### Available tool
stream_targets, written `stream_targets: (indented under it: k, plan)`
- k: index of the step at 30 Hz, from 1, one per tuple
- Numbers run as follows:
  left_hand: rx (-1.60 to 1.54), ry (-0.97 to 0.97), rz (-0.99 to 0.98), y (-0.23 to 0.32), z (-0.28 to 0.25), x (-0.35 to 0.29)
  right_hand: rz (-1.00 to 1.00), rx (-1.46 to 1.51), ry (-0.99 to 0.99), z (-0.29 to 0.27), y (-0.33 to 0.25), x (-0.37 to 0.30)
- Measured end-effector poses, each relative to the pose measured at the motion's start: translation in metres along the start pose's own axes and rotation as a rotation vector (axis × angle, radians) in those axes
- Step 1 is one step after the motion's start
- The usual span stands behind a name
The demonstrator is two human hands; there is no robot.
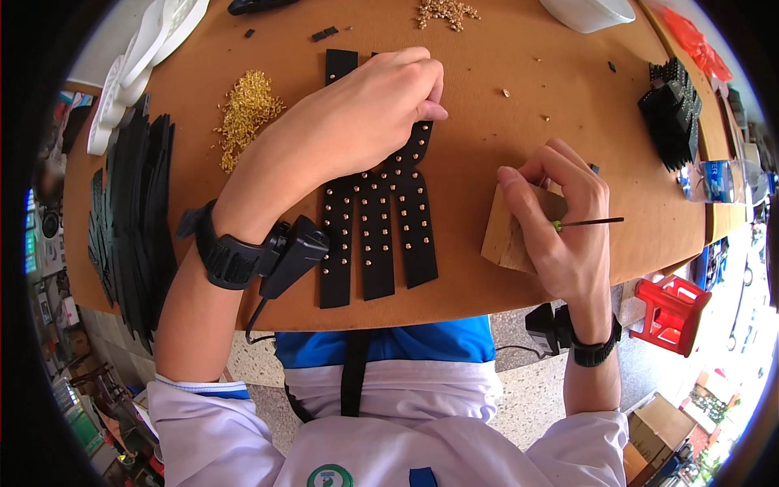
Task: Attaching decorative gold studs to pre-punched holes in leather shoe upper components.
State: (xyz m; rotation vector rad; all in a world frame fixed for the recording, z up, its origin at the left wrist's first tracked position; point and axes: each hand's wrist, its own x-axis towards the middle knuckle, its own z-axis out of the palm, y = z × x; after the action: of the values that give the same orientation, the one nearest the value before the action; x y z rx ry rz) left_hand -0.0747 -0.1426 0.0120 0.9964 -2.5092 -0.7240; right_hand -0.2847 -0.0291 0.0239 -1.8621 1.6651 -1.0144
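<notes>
- A brown table (487,138) fills the view, with a stack of black pieces (134,219) lying at its left edge and more black pieces (672,109) at the right.
- The black studded strap piece (377,219) lies flat at the table's middle, its three strips reaching the near edge. Gold studs dot most of each strip, so the studding looks well along; the top end seems less filled.
- The left hand (357,122) rests on the strap's upper part, fingertips pinched together, possibly on a stud too small to see. It hides how much remains bare there.
- The right hand (564,227) grips a wooden block (507,235) and a thin green-handled tool (588,221), fingers closed around both.
- A pile of loose gold studs (243,114) sits left of the strap; another small heap (446,11) lies at the far edge, partly cut off.
</notes>
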Motion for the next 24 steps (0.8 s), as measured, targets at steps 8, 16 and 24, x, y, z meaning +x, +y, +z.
stream_targets:
  k: [8,16,24]
  plan:
    - [-0.003,0.009,0.006,0.001,-0.001,0.002,-0.006,-0.011,0.001,-0.001,0.000,0.000]
    - [-0.033,0.008,0.004,-0.002,0.001,0.004,0.009,-0.007,-0.003,-0.001,-0.001,0.000]
    - [0.019,0.055,-0.044,-0.010,-0.002,0.009,-0.002,-0.005,-0.007,-0.001,-0.001,0.000]
